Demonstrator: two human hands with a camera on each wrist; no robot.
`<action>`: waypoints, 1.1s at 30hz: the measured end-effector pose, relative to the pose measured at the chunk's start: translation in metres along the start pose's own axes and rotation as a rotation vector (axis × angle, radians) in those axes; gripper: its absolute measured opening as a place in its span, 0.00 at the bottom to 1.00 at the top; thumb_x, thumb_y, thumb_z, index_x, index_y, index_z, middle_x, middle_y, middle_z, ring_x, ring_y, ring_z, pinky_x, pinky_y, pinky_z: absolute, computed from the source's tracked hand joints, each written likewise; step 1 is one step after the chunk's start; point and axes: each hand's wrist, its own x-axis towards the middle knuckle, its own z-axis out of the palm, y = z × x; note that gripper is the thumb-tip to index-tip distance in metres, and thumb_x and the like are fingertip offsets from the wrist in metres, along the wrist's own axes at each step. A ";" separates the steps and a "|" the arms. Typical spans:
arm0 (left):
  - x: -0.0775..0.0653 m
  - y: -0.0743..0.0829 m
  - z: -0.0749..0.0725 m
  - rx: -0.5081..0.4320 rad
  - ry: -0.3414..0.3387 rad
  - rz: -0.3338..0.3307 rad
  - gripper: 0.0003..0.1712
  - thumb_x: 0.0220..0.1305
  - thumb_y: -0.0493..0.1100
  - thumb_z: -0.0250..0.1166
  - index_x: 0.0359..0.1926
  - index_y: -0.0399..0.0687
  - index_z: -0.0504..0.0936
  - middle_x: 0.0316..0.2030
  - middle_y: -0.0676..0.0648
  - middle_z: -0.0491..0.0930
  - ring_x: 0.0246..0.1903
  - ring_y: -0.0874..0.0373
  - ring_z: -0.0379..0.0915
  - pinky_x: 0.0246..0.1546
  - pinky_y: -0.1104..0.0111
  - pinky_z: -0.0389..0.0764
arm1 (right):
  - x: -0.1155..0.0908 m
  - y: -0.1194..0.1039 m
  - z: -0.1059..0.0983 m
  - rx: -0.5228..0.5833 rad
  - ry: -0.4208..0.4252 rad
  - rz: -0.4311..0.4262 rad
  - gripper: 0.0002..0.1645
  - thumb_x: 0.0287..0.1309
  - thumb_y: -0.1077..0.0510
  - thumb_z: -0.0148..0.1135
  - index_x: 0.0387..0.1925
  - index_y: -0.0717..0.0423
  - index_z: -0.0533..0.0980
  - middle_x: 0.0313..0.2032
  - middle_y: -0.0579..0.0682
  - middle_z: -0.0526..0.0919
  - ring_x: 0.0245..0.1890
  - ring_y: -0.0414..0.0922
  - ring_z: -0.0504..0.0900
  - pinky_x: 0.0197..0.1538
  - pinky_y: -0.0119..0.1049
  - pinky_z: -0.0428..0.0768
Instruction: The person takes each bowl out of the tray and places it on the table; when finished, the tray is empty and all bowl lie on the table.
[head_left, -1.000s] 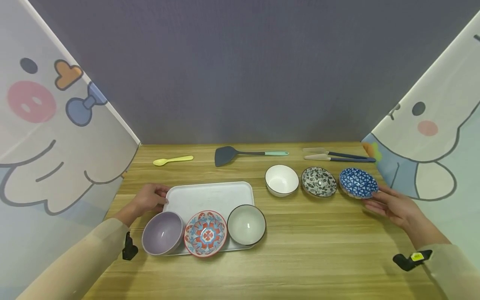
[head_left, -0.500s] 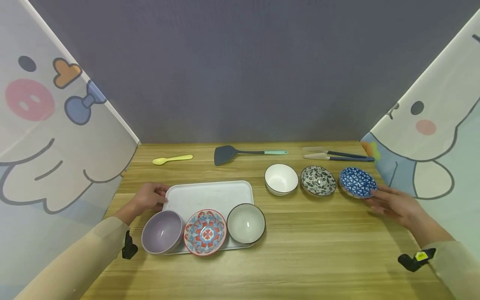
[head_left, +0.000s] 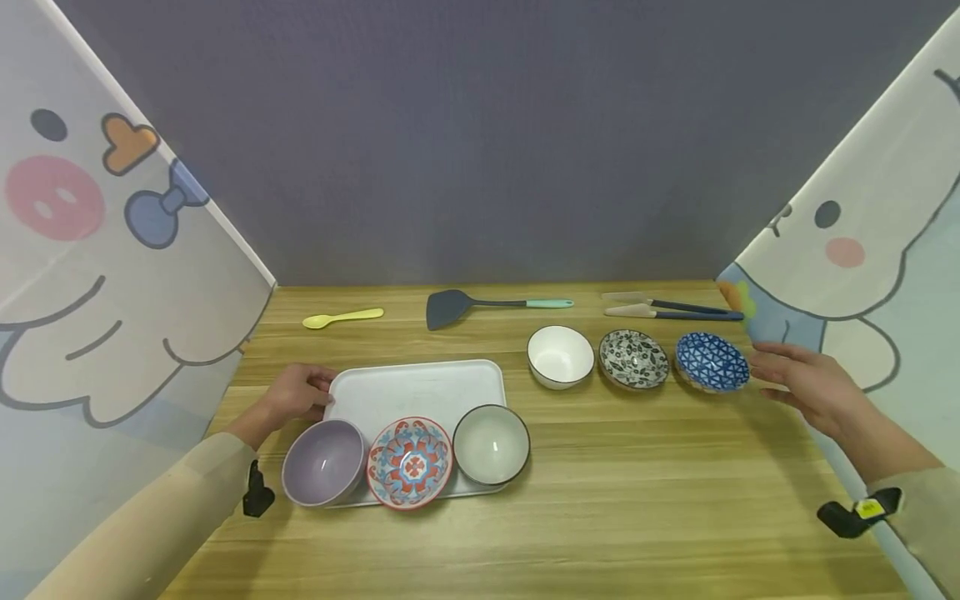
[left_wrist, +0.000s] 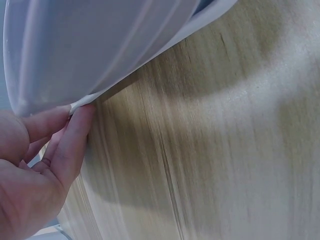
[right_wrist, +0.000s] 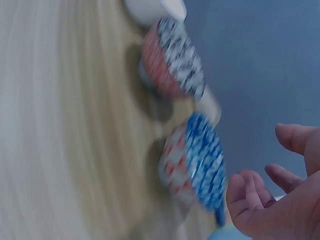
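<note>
My left hand [head_left: 300,393] pinches the left rim of a white tray [head_left: 420,385] between thumb and fingers, as the left wrist view also shows. Along the tray's front side stand a purple bowl [head_left: 325,463], a red-and-blue patterned bowl [head_left: 410,463] and a grey bowl with a dark rim [head_left: 491,446]. Off to the right, my right hand [head_left: 813,386] hovers beside a blue-and-white patterned bowl [head_left: 711,362], fingers loosely bent and holding nothing. In the right wrist view a gap separates the fingers from that bowl [right_wrist: 205,162].
Left of the blue bowl are a black-and-white floral bowl [head_left: 633,359] and a white bowl [head_left: 560,357]. Behind lie a yellow spoon [head_left: 343,317], a spatula [head_left: 495,305] and tongs [head_left: 675,310]. A grey panel [head_left: 495,150] rises at the back, with printed side walls.
My right hand has let go of the blue bowl and drawn away to the right. My left hand stays at the tray; the bowls stand as before.
</note>
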 end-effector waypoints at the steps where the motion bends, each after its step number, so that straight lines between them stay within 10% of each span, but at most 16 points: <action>1: 0.000 0.000 0.000 -0.001 0.004 0.001 0.27 0.60 0.23 0.65 0.61 0.19 0.73 0.40 0.36 0.78 0.35 0.54 0.81 0.35 0.60 0.91 | 0.000 -0.006 0.005 -0.023 -0.001 -0.021 0.36 0.76 0.47 0.55 0.75 0.59 0.57 0.42 0.17 0.76 0.42 0.21 0.78 0.44 0.26 0.86; 6: 0.001 -0.001 0.001 0.004 0.013 0.003 0.27 0.60 0.24 0.65 0.61 0.20 0.74 0.41 0.36 0.78 0.35 0.54 0.80 0.35 0.60 0.91 | -0.001 -0.033 0.034 -0.077 -0.035 -0.100 0.46 0.77 0.47 0.54 0.79 0.70 0.47 0.53 0.26 0.72 0.46 0.22 0.78 0.48 0.26 0.85; 18: -0.001 0.001 0.001 0.016 0.019 -0.011 0.28 0.61 0.23 0.65 0.62 0.20 0.72 0.43 0.33 0.77 0.35 0.54 0.81 0.36 0.59 0.91 | -0.004 -0.078 0.116 -0.098 -0.124 -0.224 0.39 0.71 0.47 0.64 0.74 0.60 0.64 0.58 0.51 0.78 0.50 0.33 0.81 0.49 0.36 0.87; 33: 0.001 0.002 0.002 0.033 0.026 -0.004 0.28 0.60 0.24 0.65 0.62 0.19 0.72 0.42 0.35 0.77 0.33 0.54 0.81 0.35 0.60 0.91 | 0.006 -0.078 0.205 -0.095 -0.326 -0.317 0.36 0.60 0.55 0.73 0.67 0.62 0.73 0.58 0.65 0.80 0.52 0.49 0.84 0.52 0.33 0.85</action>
